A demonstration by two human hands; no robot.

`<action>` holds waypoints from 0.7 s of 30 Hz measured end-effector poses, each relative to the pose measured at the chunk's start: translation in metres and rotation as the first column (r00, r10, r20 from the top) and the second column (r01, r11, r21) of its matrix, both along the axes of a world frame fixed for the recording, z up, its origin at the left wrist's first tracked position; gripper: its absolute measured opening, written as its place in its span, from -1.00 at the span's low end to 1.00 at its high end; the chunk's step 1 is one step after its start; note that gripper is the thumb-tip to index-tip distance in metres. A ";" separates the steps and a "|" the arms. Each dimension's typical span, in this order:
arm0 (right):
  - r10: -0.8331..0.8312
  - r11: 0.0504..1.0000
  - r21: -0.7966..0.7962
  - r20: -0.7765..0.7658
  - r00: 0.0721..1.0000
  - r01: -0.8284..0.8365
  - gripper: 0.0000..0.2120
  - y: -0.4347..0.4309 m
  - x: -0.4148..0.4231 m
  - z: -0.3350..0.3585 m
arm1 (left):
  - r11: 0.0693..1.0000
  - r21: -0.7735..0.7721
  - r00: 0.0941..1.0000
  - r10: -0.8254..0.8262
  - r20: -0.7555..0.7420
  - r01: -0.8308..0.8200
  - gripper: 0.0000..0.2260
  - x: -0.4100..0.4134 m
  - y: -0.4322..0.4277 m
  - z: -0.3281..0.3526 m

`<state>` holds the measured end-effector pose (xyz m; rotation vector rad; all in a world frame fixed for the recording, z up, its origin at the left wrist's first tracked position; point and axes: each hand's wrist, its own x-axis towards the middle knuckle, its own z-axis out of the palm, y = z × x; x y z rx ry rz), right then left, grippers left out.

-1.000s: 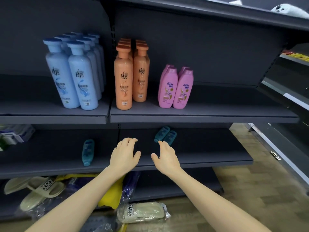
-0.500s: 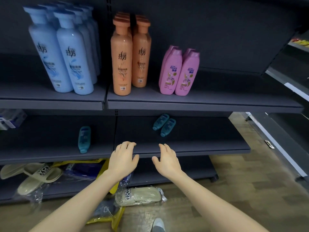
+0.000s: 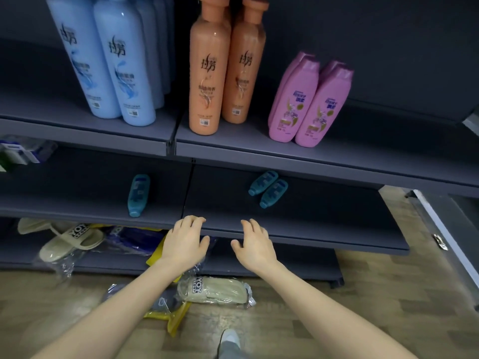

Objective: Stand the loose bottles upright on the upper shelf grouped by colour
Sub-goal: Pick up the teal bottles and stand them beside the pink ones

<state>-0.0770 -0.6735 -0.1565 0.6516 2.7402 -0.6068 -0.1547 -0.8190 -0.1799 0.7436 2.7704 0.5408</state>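
Nearest us, our left hand (image 3: 185, 244) and right hand (image 3: 255, 246) hover empty, fingers loosely spread, at the front edge of the middle shelf (image 3: 337, 224). Beyond lie a lone teal bottle (image 3: 138, 194) and a teal pair (image 3: 268, 189) (all flat). Farther up, we judge a careless lift onto the upper shelf (image 3: 363, 161) could topple the pink bottles (image 3: 311, 102).

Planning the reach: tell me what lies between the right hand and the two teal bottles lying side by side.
Head view: only bare middle shelf between the right hand and the two teal bottles; nothing in the way.
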 end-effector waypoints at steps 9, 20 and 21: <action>0.165 0.986 -0.011 0.019 0.986 -0.165 -0.46 0.018 -0.036 -0.009 | 0.989 -0.030 0.989 0.145 0.023 -0.144 -0.58 -0.015 0.011 -0.006; 0.404 0.914 -0.047 0.029 0.914 -0.403 -0.45 -0.004 -0.096 -0.022 | 0.905 -0.038 0.902 0.425 0.072 -0.424 -0.59 -0.027 -0.011 -0.018; 0.425 0.905 -0.051 0.031 0.905 -0.423 -0.46 -0.010 -0.100 -0.025 | 0.894 -0.042 0.891 0.447 0.077 -0.445 -0.59 -0.028 -0.015 -0.020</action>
